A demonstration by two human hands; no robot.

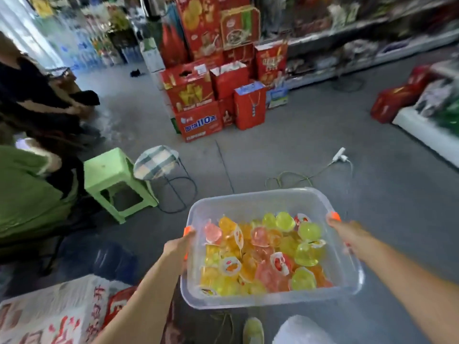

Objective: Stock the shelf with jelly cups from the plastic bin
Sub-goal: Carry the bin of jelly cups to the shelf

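Head view: the clear plastic bin [248, 194] is carried above the floor [285, 150], left hand [177, 247] clasping its left rim and right hand [347, 234] its right. Full of loose, slippery jelly cups [263, 254], it probably sags; support both ends, level
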